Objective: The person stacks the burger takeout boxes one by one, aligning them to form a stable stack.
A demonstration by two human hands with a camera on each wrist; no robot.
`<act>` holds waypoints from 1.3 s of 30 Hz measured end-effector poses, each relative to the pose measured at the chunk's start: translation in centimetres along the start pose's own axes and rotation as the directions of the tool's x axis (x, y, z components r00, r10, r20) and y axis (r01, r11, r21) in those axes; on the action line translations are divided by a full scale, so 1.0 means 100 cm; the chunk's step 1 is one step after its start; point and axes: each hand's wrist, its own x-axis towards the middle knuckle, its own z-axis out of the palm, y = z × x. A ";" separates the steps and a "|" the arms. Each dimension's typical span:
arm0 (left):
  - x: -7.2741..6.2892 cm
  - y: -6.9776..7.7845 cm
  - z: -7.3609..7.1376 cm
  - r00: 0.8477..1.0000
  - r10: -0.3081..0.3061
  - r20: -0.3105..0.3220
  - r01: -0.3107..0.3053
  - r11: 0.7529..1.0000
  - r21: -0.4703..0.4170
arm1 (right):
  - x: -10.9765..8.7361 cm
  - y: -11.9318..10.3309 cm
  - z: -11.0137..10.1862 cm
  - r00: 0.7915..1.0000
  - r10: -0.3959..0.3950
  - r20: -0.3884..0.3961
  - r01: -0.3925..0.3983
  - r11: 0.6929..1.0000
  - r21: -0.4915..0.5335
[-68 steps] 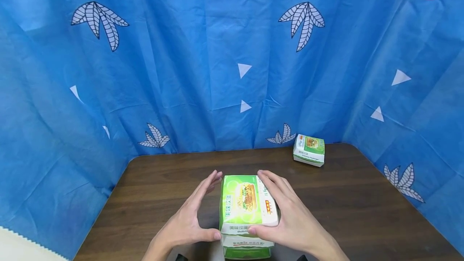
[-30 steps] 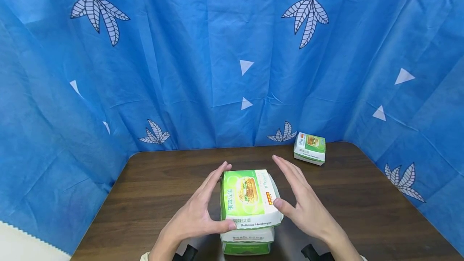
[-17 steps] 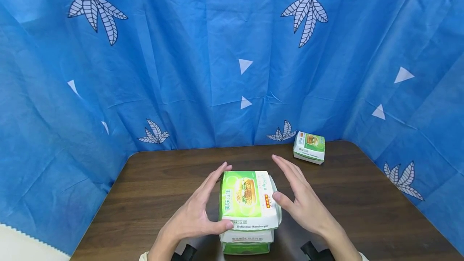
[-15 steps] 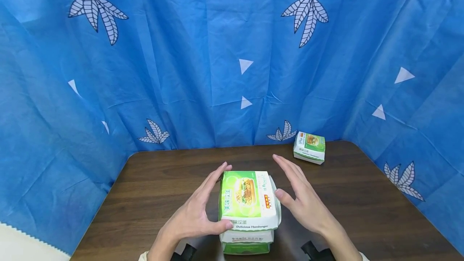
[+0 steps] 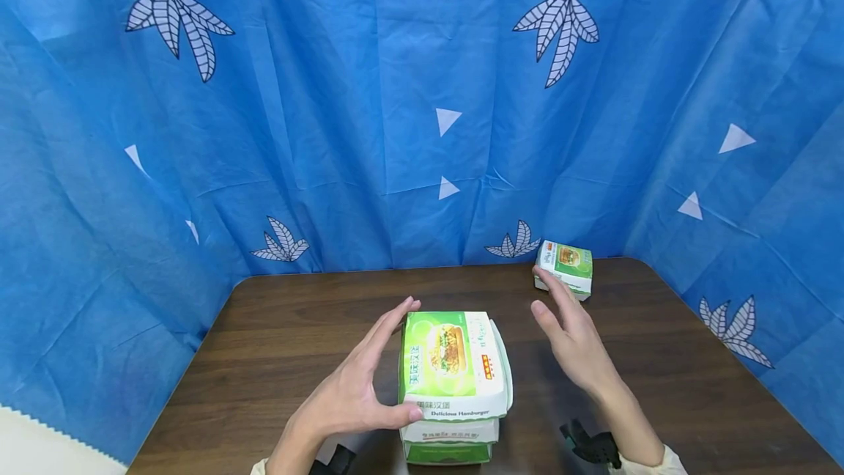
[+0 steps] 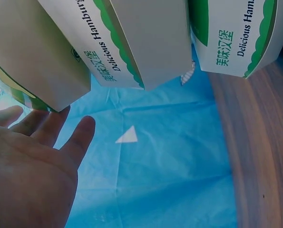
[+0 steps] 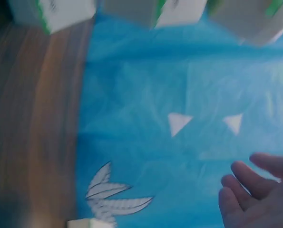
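Note:
Three green-and-white hamburger boxes stand stacked at the table's front middle: a top box (image 5: 445, 361) with a burger picture, a middle box (image 5: 455, 431) and a bottom box (image 5: 448, 453). My left hand (image 5: 352, 391) lies along the stack's left side, thumb at the front of the top box, fingers extended. In the left wrist view, fingertips of that hand (image 6: 32, 166) meet the top box's lower edge (image 6: 41, 102). My right hand (image 5: 580, 350) is in the air right of the stack, holding nothing, its fingertips overlapping a single hamburger box (image 5: 572, 262) at the back right.
A dark wooden table (image 5: 316, 314) carries the boxes. A blue patterned curtain (image 5: 343, 130) hangs behind it and along both sides. Black wrist straps (image 5: 593, 446) show at both wrists.
My right hand has left the stack's right side and moved right and away from me, toward the back box. The left hand stays at the stack, which has not moved noticeably in the last second.

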 end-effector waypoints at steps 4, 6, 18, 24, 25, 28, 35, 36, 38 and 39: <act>-0.002 -0.001 0.000 1.000 0.000 -0.001 0.000 1.000 0.015 | 0.009 0.017 -0.004 0.991 0.126 -0.037 -0.126 0.992 0.017; -0.003 -0.001 0.001 1.000 -0.002 -0.003 0.002 1.000 0.021 | 0.012 0.024 -0.005 0.985 0.164 -0.051 -0.164 0.986 0.001; -0.002 -0.002 0.002 1.000 -0.002 0.003 0.002 1.000 0.018 | 0.039 0.068 -0.012 0.969 0.204 -0.141 -0.228 0.956 -0.182; -0.001 -0.003 0.002 1.000 0.011 -0.004 -0.010 1.000 0.015 | 0.057 0.085 -0.016 0.967 0.218 -0.133 -0.244 0.941 -0.234; -0.001 -0.003 0.002 1.000 0.015 -0.004 -0.015 1.000 0.017 | 0.060 0.088 -0.016 0.965 0.226 -0.133 -0.253 0.937 -0.240; -0.001 -0.003 0.003 1.000 0.020 -0.007 -0.020 1.000 0.023 | 0.066 0.098 -0.018 0.958 0.247 -0.144 -0.278 0.925 -0.259; -0.003 -0.001 0.003 0.999 0.038 -0.026 -0.037 0.999 0.037 | 0.076 0.119 -0.019 0.934 0.301 -0.194 -0.343 0.906 -0.248; -0.003 -0.001 0.003 0.999 0.043 -0.030 -0.042 0.998 0.042 | 0.077 0.123 -0.019 0.928 0.311 -0.203 -0.356 0.901 -0.247; -0.003 0.000 0.003 0.998 0.054 -0.035 -0.052 0.997 0.049 | 0.080 0.129 -0.018 0.916 0.333 -0.224 -0.384 0.890 -0.246; -0.003 0.000 0.002 0.998 0.058 -0.036 -0.056 0.997 0.052 | 0.081 0.132 -0.018 0.909 0.343 -0.236 -0.397 0.885 -0.244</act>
